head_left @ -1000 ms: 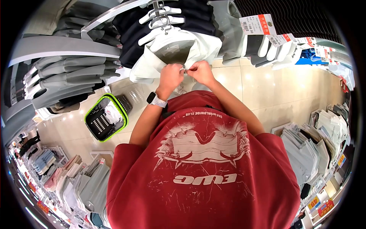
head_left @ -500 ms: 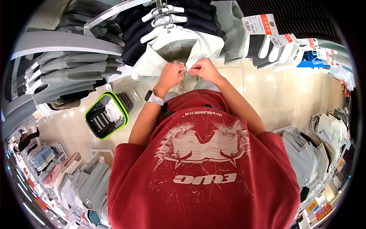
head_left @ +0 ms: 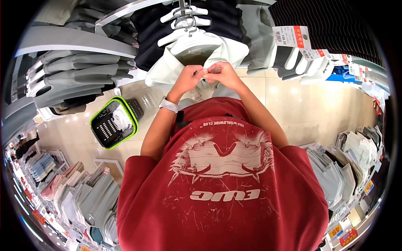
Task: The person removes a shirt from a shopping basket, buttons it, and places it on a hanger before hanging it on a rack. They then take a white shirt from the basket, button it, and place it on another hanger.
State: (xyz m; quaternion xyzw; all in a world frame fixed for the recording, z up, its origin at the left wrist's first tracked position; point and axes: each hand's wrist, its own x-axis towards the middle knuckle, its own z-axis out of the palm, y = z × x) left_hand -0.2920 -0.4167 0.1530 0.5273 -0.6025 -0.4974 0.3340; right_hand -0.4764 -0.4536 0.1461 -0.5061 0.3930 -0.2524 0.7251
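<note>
**Pinching a pale shirt (head_left: pixel 161 69) at its neck opening**

Working with two bare hands at the front of the pale shirt, just below its collar (head_left: pixel 176 57). With the left hand (head_left: pixel 189 80), pressing thumb and finger together on the fabric at the lower end of the opening. With the right hand (head_left: pixel 225 77), pinching from the opposite side, with fingertips bent inward and meeting those of the left or almost so. Cannot tell which small part of the front lies in the grip, being covered by the fingers.

As for the shirt, hangs from a white hanger (head_left: pixel 169 39) at the near end of a row, with neck open toward the wearer, directly in front of dark shirts (head_left: pixel 147 23) on similar hangers.

Reaching forward with both arms over a red T-shirt (head_left: pixel 226 219) with a pale print, and wearing a light wrist strap (head_left: pixel 168 104) on the left wrist.

Looking also onto grey garments (head_left: pixel 79 65) hung in a row at the left, and onto price tags (head_left: pixel 291 37) at the upper right, marked 108.00 on the nearest. Looking down, too, on a black basket (head_left: pixel 103 116) with a lime-green rim, standing on the tiled floor (head_left: pixel 268 100) with something white inside.
</note>
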